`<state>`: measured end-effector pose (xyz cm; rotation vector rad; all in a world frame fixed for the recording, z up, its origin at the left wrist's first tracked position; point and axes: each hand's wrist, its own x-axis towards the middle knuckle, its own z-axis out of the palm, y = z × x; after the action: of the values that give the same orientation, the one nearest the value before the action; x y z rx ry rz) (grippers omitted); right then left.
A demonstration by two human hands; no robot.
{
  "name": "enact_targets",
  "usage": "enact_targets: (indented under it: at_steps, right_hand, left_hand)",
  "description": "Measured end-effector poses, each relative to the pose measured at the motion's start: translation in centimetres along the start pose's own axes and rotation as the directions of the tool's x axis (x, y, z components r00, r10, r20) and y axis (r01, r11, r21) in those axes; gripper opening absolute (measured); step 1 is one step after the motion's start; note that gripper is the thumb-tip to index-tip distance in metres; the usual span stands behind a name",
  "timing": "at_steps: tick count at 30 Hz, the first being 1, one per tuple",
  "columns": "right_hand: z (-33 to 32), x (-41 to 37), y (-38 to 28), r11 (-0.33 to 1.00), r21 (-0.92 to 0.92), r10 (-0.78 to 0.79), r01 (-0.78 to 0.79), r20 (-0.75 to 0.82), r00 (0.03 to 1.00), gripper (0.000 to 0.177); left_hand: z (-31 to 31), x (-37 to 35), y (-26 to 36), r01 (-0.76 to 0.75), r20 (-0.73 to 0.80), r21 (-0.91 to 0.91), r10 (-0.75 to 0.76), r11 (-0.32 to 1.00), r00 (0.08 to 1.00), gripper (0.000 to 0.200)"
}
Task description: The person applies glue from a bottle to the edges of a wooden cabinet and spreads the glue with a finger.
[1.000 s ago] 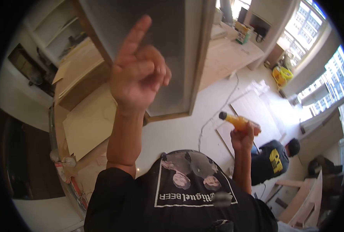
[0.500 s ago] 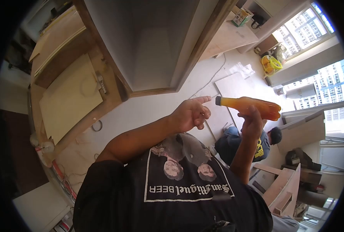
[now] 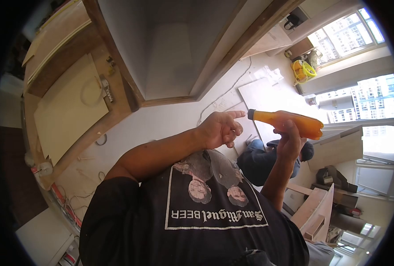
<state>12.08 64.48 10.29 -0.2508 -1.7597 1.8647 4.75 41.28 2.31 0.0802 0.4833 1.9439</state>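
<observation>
One orange bottle [image 3: 290,122], two hands. The right hand [image 3: 289,144] has its grip clamped round the bottle from below, holding it level in front of the chest, with its dark cap [image 3: 250,115] toward the left hand [image 3: 217,129]. The left grip holds nothing: the index finger is out, its tip just beside the cap, and the other fingers are loosely curled. One person [image 3: 261,162] crouches on the floor [image 3: 170,124] below.

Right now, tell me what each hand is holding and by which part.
The right hand grips the orange bottle around its middle, held sideways. The left hand holds nothing; its forefinger points at the cap.
</observation>
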Motion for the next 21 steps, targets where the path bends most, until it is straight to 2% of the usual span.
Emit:
enact_targets:
  at_steps: [10,16,21]
  right_hand:
    - [0.4,-0.3,0.8,0.998,0.061,0.001,0.001,-0.022,1.000,0.034]
    - [0.6,-0.6,0.9,0.998,0.065,0.013,-0.010,-0.050,0.999,0.034]
    - [0.9,-0.8,2.2,0.993,0.111,0.047,-0.035,-0.113,0.993,0.034]
  left_hand:
    - [-0.2,-0.1,0.8,0.013,0.093,-0.092,-0.004,0.996,0.996,0.082]
    - [-0.4,-0.2,0.8,0.012,0.161,-0.145,0.012,0.989,0.987,0.087]
    - [-0.1,-1.1,1.2,-0.050,0.149,-0.095,0.064,0.994,0.987,0.089]
